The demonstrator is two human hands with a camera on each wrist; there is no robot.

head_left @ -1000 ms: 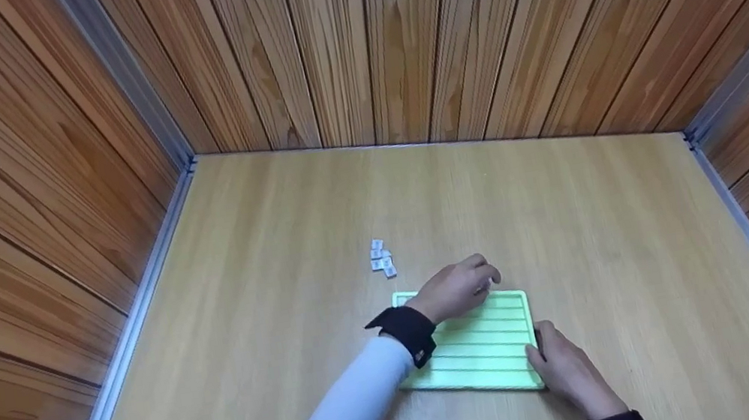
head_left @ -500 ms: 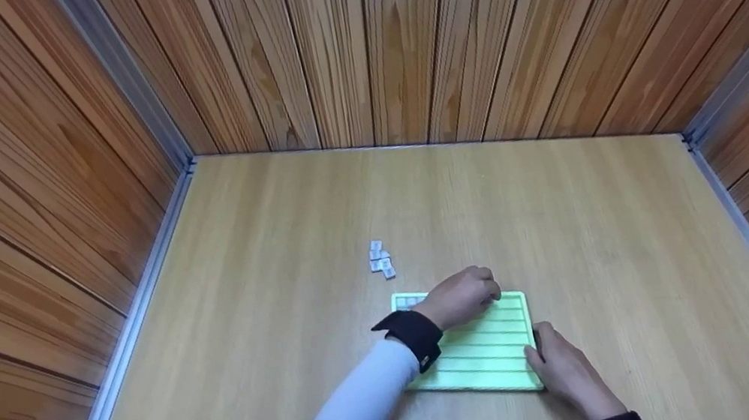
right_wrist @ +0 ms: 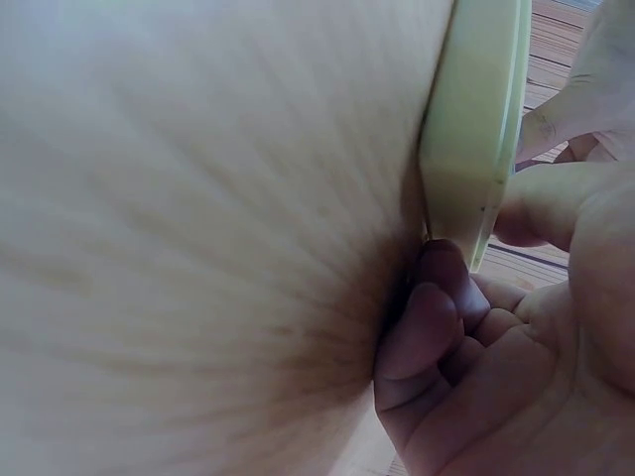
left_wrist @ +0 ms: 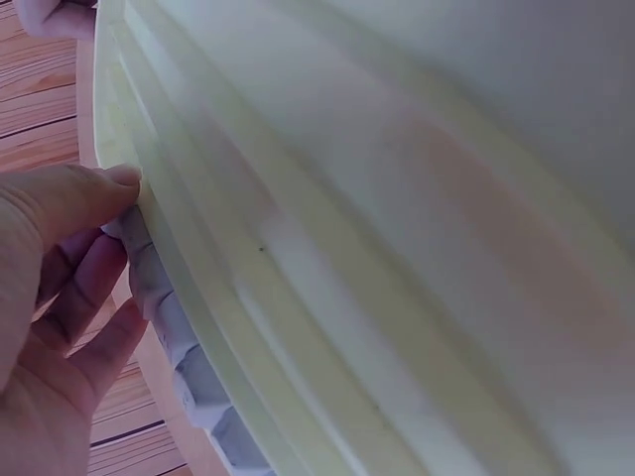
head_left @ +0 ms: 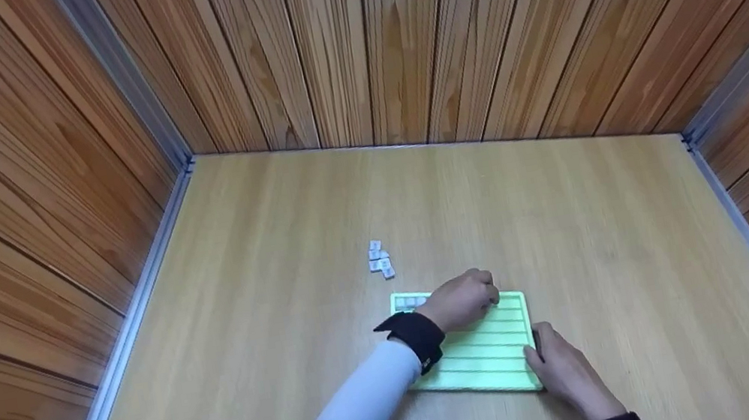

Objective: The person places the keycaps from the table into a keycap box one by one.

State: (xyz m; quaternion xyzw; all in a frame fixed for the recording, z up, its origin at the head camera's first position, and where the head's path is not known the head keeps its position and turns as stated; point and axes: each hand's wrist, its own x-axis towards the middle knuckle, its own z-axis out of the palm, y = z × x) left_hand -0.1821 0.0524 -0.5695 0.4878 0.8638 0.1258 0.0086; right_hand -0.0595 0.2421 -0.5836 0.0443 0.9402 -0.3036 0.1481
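A light green ridged tray (head_left: 476,360) lies on the table in the head view. My left hand (head_left: 464,299) is over its far row, and in the left wrist view the thumb (left_wrist: 89,198) and fingers pinch a small tile at the end of a row of greyish-white tiles (left_wrist: 179,337). Part of that row shows left of the hand in the head view; the hand hides the rest. My right hand (head_left: 567,371) grips the tray's right side, thumb at the rim and fingers curled at its lower edge (right_wrist: 427,317) in the right wrist view.
Several small white tiles (head_left: 380,260) with faint markings lie loosely grouped on the wooden table (head_left: 267,296), beyond the tray's far left corner. Wood-panelled walls (head_left: 376,35) with metal edge strips enclose the table at the back and sides.
My left hand has come down and slightly towards me onto the tray's far row, its fingers drawn closer together. More tiles show left of it. The right hand keeps its grip.
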